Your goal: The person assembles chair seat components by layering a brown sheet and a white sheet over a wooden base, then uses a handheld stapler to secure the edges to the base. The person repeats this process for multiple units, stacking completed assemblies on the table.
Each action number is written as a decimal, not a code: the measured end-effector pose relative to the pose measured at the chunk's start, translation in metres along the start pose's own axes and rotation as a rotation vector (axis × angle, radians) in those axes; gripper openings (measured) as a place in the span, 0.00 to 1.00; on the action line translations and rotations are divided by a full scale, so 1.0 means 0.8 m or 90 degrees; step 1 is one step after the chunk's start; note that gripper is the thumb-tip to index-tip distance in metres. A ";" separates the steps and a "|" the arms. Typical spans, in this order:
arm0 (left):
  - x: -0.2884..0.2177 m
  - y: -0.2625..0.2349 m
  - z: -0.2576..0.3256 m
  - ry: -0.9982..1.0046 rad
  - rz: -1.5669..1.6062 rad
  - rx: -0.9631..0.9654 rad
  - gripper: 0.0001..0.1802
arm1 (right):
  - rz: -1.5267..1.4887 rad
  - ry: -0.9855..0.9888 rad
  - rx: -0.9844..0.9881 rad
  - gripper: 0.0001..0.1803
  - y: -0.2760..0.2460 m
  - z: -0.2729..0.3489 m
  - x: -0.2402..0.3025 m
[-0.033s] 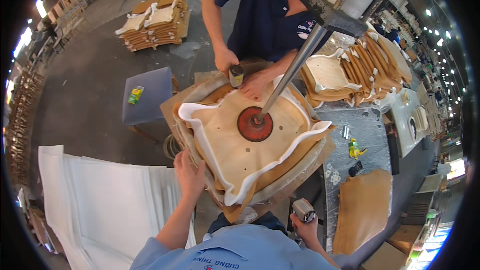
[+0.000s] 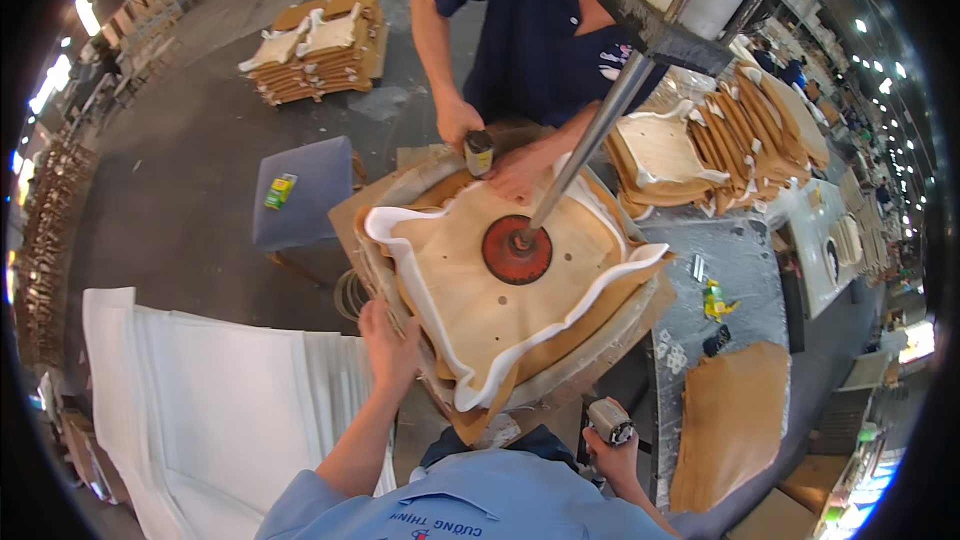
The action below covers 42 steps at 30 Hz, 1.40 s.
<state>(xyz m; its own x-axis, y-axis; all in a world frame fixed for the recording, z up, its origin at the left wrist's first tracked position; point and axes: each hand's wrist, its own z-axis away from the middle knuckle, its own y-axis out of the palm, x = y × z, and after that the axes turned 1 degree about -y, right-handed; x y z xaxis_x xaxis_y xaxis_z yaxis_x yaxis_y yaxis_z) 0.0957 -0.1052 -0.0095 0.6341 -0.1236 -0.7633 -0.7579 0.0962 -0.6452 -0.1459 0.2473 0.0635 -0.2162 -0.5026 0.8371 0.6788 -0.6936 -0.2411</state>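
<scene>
My left hand point(image 2: 390, 345) rests with fingers apart at the left edge of a padded ring-shaped form point(image 2: 598, 368). My right hand point(image 2: 618, 455), low and apart from the form, is closed round a pneumatic staple gun point(image 2: 610, 422). On the form lies a plywood seat panel point(image 2: 455, 285) with white foam point(image 2: 485, 385) and brown covering point(image 2: 540, 360) turned up round its edges. A red round press pad point(image 2: 517, 250) on a steel rod point(image 2: 590, 145) bears on the panel's middle. Across from me, a co-worker's hand point(image 2: 460, 123) holds another staple gun point(image 2: 479, 152) at the far edge.
White foam sheets point(image 2: 230, 390) are stacked at the left. A blue-grey stool point(image 2: 300, 185) carries a small green-yellow box point(image 2: 280, 191). Brown covering sheets point(image 2: 730, 420) lie on the plastic-wrapped table point(image 2: 665, 240) at right. Seat panels are piled at far left point(image 2: 318, 45) and far right point(image 2: 720, 145).
The whole view has shifted slightly, so things sit a little further right in the picture. Both hands keep their places at the form and on the staple gun.
</scene>
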 end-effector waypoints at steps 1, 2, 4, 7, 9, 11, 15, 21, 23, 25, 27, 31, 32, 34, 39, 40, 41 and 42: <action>0.011 0.016 -0.013 0.021 0.015 -0.034 0.42 | -0.020 -0.020 0.014 0.41 0.007 -0.016 -0.001; 0.016 0.030 -0.016 0.008 0.003 -0.035 0.46 | -0.018 -0.032 0.027 0.41 0.014 -0.022 0.001; -0.004 0.061 -0.013 -0.021 0.007 -0.052 0.51 | -0.027 -0.068 0.053 0.40 0.023 -0.036 0.007; -0.050 0.083 -0.006 -0.102 0.015 -0.032 0.53 | -0.031 -0.105 0.047 0.42 0.032 -0.056 0.013; -0.044 0.078 -0.006 -0.126 0.047 -0.066 0.53 | -0.022 -0.138 0.068 0.42 0.040 -0.069 0.020; -0.044 0.076 -0.003 -0.134 0.068 -0.051 0.53 | -0.026 -0.158 0.059 0.42 0.043 -0.078 0.016; -0.036 0.070 0.004 -0.145 0.049 -0.059 0.54 | -0.027 -0.157 0.096 0.41 0.057 -0.081 0.026; -0.047 0.074 0.005 -0.170 -0.013 -0.050 0.55 | -0.008 -0.149 0.065 0.40 0.068 -0.092 0.002; -0.050 0.075 0.006 -0.173 -0.008 -0.046 0.55 | -0.016 -0.134 0.057 0.40 0.068 -0.094 0.003; -0.052 0.073 0.006 -0.180 0.008 -0.039 0.55 | -0.011 -0.137 0.057 0.39 0.067 -0.094 0.002; -0.053 0.072 0.003 -0.168 0.009 -0.043 0.55 | 0.011 -0.163 0.055 0.38 0.069 -0.098 0.001; -0.053 0.075 0.002 -0.142 0.009 -0.057 0.55 | 0.064 -0.225 0.040 0.37 0.072 -0.106 -0.001; -0.048 0.074 0.003 -0.131 -0.006 -0.069 0.55 | 0.070 -0.239 0.043 0.36 0.074 -0.103 0.004; -0.047 0.075 0.004 -0.135 -0.003 -0.064 0.55 | 0.088 -0.278 0.042 0.36 0.075 -0.100 0.010; -0.055 0.080 0.007 -0.135 -0.001 -0.062 0.55 | 0.136 -0.329 0.033 0.37 0.067 -0.105 0.011; -0.056 0.081 0.006 -0.155 0.000 -0.055 0.55 | 0.148 -0.311 0.037 0.37 0.066 -0.104 0.015; -0.057 0.080 0.009 -0.159 -0.004 -0.056 0.55 | 0.145 -0.301 0.045 0.38 0.067 -0.103 0.018; -0.057 0.079 0.011 -0.164 -0.007 -0.056 0.55 | 0.143 -0.291 0.053 0.38 0.068 -0.102 0.022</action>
<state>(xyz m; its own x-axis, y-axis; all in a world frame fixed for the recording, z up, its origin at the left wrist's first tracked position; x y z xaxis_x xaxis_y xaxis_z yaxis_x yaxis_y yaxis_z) 0.0206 -0.0850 -0.0158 0.6514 0.1318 -0.7472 -0.7544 0.0080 -0.6564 -0.1705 0.1588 0.0248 0.2580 -0.3448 0.9025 0.7309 -0.5412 -0.4157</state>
